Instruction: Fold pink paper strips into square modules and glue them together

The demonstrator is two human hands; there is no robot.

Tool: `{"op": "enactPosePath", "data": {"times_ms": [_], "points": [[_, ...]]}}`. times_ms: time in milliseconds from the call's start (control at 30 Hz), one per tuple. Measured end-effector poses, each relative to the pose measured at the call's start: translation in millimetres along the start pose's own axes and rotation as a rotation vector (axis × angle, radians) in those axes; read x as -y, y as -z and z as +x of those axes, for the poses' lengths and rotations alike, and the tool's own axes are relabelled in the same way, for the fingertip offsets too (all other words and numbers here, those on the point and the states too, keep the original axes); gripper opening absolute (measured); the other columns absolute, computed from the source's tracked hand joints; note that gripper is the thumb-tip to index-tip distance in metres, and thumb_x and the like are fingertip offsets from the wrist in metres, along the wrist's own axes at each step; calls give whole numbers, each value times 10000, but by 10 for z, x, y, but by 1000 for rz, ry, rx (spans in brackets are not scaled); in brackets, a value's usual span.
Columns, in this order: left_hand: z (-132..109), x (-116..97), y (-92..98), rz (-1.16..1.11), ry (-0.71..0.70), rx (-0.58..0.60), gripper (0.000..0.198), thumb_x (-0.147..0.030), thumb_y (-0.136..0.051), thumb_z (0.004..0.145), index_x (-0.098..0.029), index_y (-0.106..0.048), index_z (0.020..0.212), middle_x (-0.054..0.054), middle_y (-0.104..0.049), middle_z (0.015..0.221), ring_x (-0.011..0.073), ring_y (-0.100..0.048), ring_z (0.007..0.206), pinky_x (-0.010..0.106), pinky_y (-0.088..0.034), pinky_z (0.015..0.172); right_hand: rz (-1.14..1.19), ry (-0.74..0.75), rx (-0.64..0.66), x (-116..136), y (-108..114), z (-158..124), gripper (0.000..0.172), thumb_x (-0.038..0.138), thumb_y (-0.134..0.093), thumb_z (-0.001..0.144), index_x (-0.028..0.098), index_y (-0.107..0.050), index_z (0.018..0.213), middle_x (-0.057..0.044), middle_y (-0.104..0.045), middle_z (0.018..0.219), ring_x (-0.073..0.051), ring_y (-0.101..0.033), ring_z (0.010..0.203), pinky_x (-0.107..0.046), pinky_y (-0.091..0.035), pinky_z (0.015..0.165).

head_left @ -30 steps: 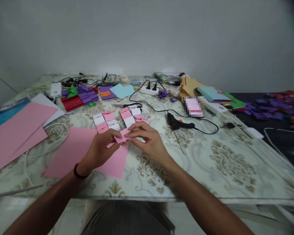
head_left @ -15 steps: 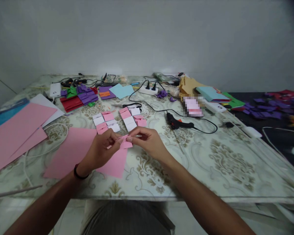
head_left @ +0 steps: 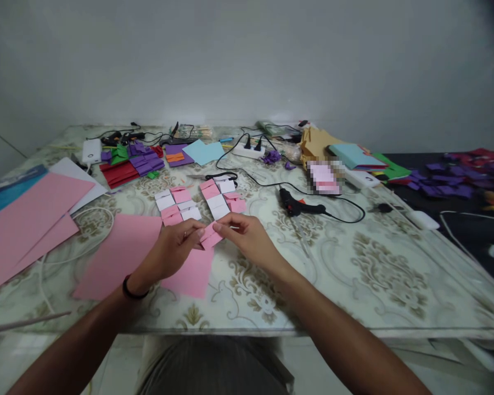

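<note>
Between my fingertips is a small folded piece of pink paper (head_left: 210,237), held above the table. My left hand (head_left: 177,244) pinches its left side, and my right hand (head_left: 247,236) grips its right side with thumb and finger. Under and beside my left hand lies a large pink sheet (head_left: 123,247), partly hidden by the hand and forearm. Just beyond my hands lie two checkered groups of folded pink and white paper squares, the left group (head_left: 173,200) and the right group (head_left: 217,207).
A black glue gun (head_left: 300,204) with its cord lies to the right. Scissors (head_left: 220,176) rest behind the checkered groups. Pink sheets (head_left: 37,219) cover the left side. A white power strip (head_left: 249,151), purple folded papers (head_left: 146,160) and yellow paper (head_left: 316,145) stand at the back.
The folded pink paper has turned in my fingers, so its face now tilts up to the right. Both hands stay in nearly the same place.
</note>
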State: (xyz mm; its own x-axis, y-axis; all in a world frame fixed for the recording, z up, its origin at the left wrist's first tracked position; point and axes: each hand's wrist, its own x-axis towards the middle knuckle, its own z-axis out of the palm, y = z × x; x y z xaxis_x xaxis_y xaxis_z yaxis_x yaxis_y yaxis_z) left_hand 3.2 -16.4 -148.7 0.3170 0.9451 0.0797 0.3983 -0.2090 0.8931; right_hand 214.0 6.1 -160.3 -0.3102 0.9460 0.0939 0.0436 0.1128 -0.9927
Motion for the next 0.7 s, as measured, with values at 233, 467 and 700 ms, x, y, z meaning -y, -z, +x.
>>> {"op": "enactPosePath", "data": {"times_ms": [233,467,700], "points": [[-14,-46,-6,1,73,94,333,-438,-631,997,-177,-729,814,54,-817,786,221,-813,785,262,-611,685,-9,30,0,16,-18,-24,286,459,-741,882,184,-719,809,-22,-709,767,-164,-604,718,-305,-471,701],[-29,-27,10,-129,120,138,359,-472,-651,988,-156,-763,860,61,-821,760,210,-810,709,264,-648,673,-75,68,87,29,-19,-42,276,416,-691,922,174,-707,790,-20,-687,750,-161,-591,720,-301,-453,703],[-26,-46,17,-164,69,120,397,-441,-599,1022,-156,-750,790,58,-809,722,198,-803,693,255,-627,675,-36,56,60,54,-40,-55,296,447,-679,931,179,-712,808,-22,-679,752,-164,-588,714,-304,-450,692]]}}
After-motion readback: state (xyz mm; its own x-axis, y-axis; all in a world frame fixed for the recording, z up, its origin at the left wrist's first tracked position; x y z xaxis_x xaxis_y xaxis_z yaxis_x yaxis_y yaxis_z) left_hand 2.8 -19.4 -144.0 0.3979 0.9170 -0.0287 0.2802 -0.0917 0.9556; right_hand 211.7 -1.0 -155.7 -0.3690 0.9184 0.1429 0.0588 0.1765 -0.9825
